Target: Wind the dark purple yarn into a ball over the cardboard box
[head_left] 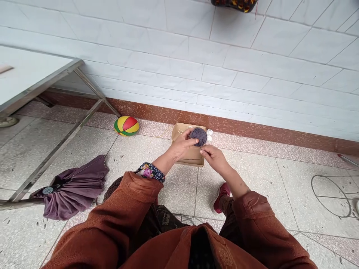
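Note:
A ball of grey-purple yarn [199,136] is in my left hand [182,145], whose thumb and fingers close around its left side. Just below and to the right of the ball, my right hand [214,157] has thumb and forefinger pinched together, apparently on the yarn's strand; the strand itself is too fine to make out clearly. Beneath both hands, an open cardboard box [187,161] stands on the floor near the wall. A few pale, thin pieces show inside its far part. Small white objects [209,134] are beside the box's right edge, their kind unclear.
Left of the box lie a red, yellow and green ball [126,126] and a folded purple umbrella [74,188] by a metal-framed table [36,84]. A wire ring stand [331,196] is on the floor at right. Above, a dark patterned object [235,4] hangs partly out of view.

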A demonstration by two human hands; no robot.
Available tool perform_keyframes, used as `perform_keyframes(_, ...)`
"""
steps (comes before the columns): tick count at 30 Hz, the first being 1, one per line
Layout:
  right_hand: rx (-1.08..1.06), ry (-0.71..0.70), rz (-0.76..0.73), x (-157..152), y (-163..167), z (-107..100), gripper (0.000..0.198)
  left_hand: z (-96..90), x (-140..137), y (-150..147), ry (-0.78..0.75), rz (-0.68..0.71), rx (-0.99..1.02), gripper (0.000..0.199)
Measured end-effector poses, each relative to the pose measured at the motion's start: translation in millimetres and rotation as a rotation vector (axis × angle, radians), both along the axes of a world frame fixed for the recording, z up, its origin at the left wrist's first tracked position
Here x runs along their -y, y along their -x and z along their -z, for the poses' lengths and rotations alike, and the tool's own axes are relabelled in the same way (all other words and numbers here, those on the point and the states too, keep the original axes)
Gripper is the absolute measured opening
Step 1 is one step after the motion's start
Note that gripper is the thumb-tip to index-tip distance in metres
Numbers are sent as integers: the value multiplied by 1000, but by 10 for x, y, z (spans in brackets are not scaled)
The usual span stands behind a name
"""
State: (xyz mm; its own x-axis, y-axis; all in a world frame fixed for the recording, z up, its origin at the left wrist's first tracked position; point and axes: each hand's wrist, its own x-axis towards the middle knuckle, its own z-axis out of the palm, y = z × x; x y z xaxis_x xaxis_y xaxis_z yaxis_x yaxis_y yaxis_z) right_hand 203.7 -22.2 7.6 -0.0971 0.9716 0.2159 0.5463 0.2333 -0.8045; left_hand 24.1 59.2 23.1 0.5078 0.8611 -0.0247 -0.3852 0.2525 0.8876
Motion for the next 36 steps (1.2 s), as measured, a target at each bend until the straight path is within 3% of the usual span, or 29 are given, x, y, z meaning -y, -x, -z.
perform_keyframes(4, -50, -56, -47, 195, 162, -386, 32, 4, -41, 68, -112, -102, -185, 56)
perform_keyframes(7, -99, -118, 14, 185, 203, -676, 29, -1, -13, 100, -192, -52, -250, 61)
perform_keyframes(10, -141, -178, 86, 17, 138, -812, 28, -8, 34, 116, -229, 45, -239, 73)
perform_keyframes(15, -206, -160, 238, -282, -56, -602, 32, -72, 103, 133, -218, 270, -63, 89)
perform_keyframes(19, -212, -22, 245, -337, -117, -319, 33, -144, 137, 142, -165, 278, 66, 80)
perform_keyframes(22, -145, 39, 195, -297, -112, -183, 30, -136, 117, 127, -35, 287, 114, 67)
perform_keyframes(28, 71, -7, 75, -151, -76, -67, 27, -2, 1, 55, 95, 91, 125, 52)
perform_keyframes(33, -10, 20, -112, -18, -37, -194, 31, 24, -43, 34, -44, -72, -81, 53)
perform_keyframes(36, -149, 50, -150, 42, -61, -344, 33, 34, -52, 41, -142, -100, -264, 55)
